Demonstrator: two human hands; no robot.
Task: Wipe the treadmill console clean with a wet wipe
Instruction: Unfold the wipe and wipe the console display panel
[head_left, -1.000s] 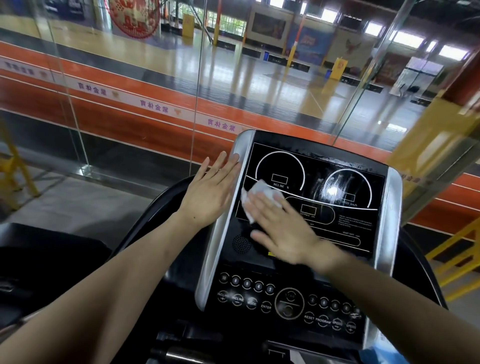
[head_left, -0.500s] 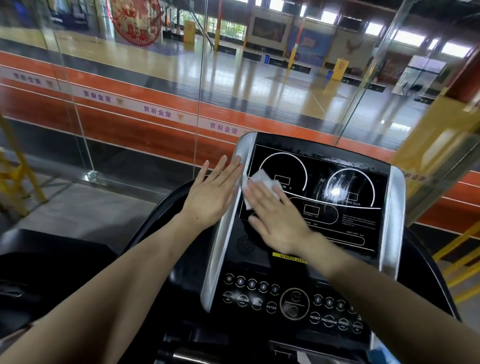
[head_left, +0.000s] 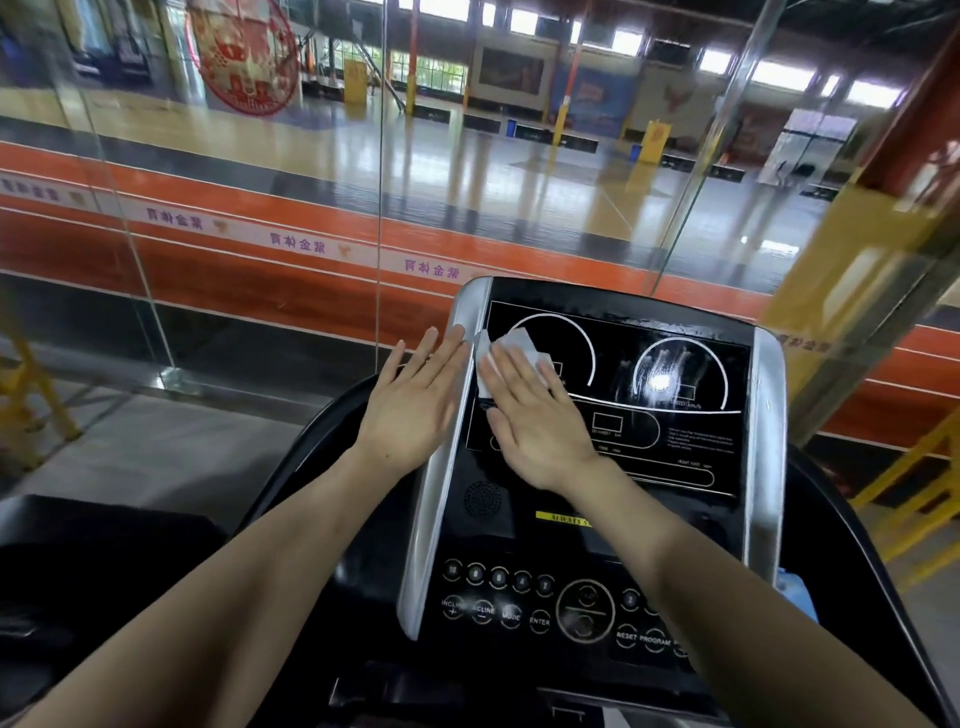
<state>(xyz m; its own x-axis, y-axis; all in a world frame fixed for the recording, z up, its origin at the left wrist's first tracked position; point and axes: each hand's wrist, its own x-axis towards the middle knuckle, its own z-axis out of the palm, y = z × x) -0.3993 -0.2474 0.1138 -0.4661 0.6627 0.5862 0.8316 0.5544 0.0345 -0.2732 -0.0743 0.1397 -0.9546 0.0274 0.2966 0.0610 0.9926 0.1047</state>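
The treadmill console (head_left: 675, 447) is a black panel with white dial outlines, silver side trims and round buttons low down. A white wet wipe (head_left: 511, 351) lies flat on the panel's upper left corner. My right hand (head_left: 535, 415) presses on the wipe with straight fingers, covering its lower part. My left hand (head_left: 415, 400) rests flat, fingers straight, against the outer side of the left silver trim (head_left: 441, 467). Wet streaks shine on the right dial (head_left: 670, 374).
A glass wall (head_left: 311, 156) stands just behind the console, with a sports hall beyond. Yellow railings (head_left: 914, 483) are at the right and far left. A blue object (head_left: 795, 597) peeks out beside the right trim.
My right hand has slid the wipe up and to the left, from the middle-left of the panel to its upper left corner. My left hand stays on the left trim.
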